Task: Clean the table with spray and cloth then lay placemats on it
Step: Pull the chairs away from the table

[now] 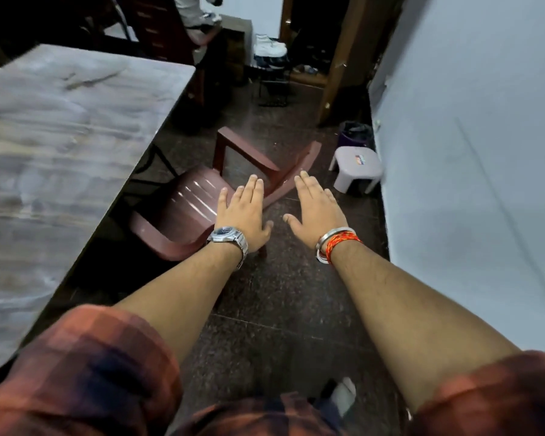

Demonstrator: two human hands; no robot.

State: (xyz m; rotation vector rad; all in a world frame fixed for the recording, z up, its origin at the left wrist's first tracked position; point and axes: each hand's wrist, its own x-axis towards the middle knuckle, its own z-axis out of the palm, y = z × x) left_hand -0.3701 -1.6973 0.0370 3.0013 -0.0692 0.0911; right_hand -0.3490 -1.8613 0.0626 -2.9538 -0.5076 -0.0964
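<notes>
The long grey wood-grain table (60, 146) fills the left side of the view; its top shows only streaks and smears. Both my arms reach forward over the dark floor, to the right of the table. My left hand (244, 212), with a metal watch on its wrist, is flat with fingers straight and holds nothing. My right hand (317, 210), with a steel bangle and red thread at the wrist, is likewise flat and empty. No spray bottle, cloth or placemat is in view.
A maroon plastic chair (189, 209) stands beside the table's right edge, under my left hand. A small white stool (356, 168) and a dark bin (356, 133) stand by the pale wall on the right. At the far end are another chair, a seated person and shoes.
</notes>
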